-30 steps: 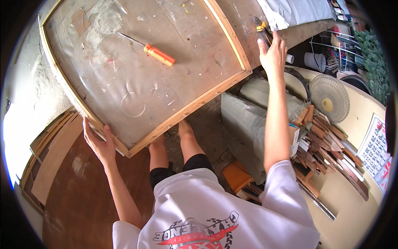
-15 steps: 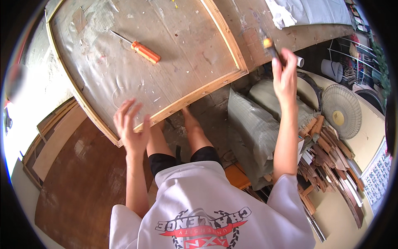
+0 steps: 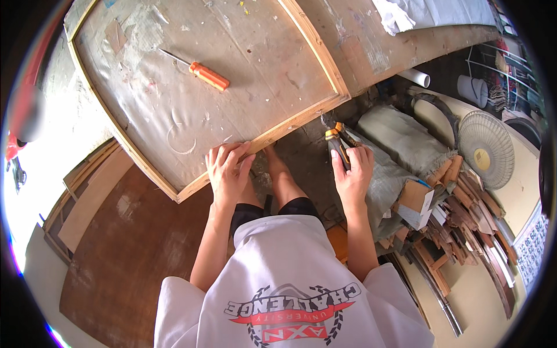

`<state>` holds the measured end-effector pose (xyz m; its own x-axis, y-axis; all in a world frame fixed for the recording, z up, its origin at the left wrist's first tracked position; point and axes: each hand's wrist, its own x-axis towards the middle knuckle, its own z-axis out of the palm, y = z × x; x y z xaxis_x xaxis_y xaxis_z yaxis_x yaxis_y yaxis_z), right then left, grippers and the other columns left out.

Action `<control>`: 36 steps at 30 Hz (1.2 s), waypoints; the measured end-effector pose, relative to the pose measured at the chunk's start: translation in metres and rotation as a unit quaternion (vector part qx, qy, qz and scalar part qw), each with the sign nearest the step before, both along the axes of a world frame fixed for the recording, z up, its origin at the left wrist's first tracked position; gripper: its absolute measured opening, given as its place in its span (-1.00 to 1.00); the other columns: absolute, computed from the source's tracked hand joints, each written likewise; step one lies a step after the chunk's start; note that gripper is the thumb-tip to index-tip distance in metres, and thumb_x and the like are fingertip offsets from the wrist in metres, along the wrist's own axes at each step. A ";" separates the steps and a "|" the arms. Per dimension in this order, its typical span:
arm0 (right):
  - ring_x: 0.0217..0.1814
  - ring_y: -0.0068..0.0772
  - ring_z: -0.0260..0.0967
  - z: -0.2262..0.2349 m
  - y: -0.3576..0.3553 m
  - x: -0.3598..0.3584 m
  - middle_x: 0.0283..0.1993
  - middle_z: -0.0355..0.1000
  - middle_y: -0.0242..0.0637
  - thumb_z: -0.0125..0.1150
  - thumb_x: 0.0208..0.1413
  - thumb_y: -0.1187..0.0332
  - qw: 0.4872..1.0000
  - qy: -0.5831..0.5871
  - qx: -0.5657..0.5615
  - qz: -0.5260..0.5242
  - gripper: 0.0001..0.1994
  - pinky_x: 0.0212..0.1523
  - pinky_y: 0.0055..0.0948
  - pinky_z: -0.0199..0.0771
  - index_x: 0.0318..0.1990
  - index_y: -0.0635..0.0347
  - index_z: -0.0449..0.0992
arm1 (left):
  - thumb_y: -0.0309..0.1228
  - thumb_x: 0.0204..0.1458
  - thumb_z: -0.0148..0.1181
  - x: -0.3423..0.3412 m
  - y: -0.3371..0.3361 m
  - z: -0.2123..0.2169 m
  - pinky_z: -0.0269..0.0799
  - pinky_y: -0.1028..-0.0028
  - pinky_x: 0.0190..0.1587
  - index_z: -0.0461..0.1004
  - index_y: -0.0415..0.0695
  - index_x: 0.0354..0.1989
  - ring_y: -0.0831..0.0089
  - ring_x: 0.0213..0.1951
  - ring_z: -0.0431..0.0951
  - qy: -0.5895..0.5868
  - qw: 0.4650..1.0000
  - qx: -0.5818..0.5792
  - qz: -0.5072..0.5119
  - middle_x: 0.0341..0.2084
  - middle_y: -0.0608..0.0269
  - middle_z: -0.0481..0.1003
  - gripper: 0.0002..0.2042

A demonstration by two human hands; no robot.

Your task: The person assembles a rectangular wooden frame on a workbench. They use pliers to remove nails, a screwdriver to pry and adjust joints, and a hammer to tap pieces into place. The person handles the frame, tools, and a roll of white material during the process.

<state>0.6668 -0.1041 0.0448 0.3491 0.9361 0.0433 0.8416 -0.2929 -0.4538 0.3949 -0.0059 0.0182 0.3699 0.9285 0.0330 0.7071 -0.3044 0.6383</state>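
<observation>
My left hand [image 3: 227,169] grips the near rail of a light wooden frame [image 3: 296,118], fingers over the top and thumb on the near side. The frame lies on a worn, paint-spotted worktable. Off the frame's near right corner, my right hand [image 3: 355,174] holds a pair of pliers [image 3: 339,142] with black and yellow handles. Their handles are spread, and the metal jaws point toward the frame, just apart from it. Inside the frame lies a screwdriver [image 3: 208,75] with an orange handle, its shaft pointing to the far left.
White cloth [image 3: 438,16] covers the table's far right. To the right are grey sacks [image 3: 400,130], a standing fan [image 3: 486,149], a white pipe [image 3: 415,77] and stacked wood scraps [image 3: 464,226]. A brown wooden panel [image 3: 125,243] stands at the lower left.
My right hand has brought the pliers down and left from over the table's right side to near the frame's corner. My left hand has moved right and closed on the near rail.
</observation>
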 end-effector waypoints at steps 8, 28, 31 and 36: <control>-0.08 0.01 0.36 0.007 0.006 -0.021 -0.29 0.40 -0.18 0.41 0.17 0.22 0.999 -0.001 -0.024 -0.035 -0.72 -0.08 -0.05 0.37 -0.31 0.19 0.45 | -0.41 -0.07 0.48 0.000 -0.003 -0.007 0.37 0.23 0.03 0.66 -0.03 -0.07 0.23 -0.08 0.50 -0.004 1.000 0.008 0.013 -0.19 0.34 0.60 -0.67; -0.29 -0.08 0.36 0.010 0.009 -0.030 -0.42 0.38 -0.22 0.41 0.18 0.23 0.999 -0.002 -0.002 -0.043 -0.72 -0.32 -0.13 0.40 -0.36 0.20 0.45 | -0.50 -0.11 0.47 -0.002 -0.004 -0.009 0.41 0.27 0.05 0.68 -0.10 -0.10 0.21 -0.07 0.50 -0.026 0.999 -0.003 0.019 -0.19 0.26 0.61 -0.67; -0.53 -0.24 0.24 -0.010 0.003 -0.020 -0.52 0.30 -0.24 0.39 0.23 0.25 0.973 0.200 -0.009 -0.114 -0.70 -0.52 -0.27 0.26 -0.39 0.22 0.41 | -0.50 -0.11 0.47 -0.002 -0.004 -0.011 0.41 0.26 0.05 0.68 -0.10 -0.10 0.21 -0.08 0.51 -0.031 0.999 0.006 0.017 -0.19 0.26 0.61 -0.67; -0.56 -0.30 0.21 -0.015 0.001 -0.012 -0.54 0.26 -0.25 0.33 0.27 0.27 0.965 0.253 0.035 -0.059 -0.68 -0.53 -0.30 0.20 -0.42 0.23 0.36 | -0.39 0.03 0.43 0.004 0.003 0.005 0.41 0.28 -0.02 0.64 -0.06 -0.05 0.27 -0.15 0.51 -0.028 0.999 0.023 0.021 -0.19 0.30 0.60 -0.71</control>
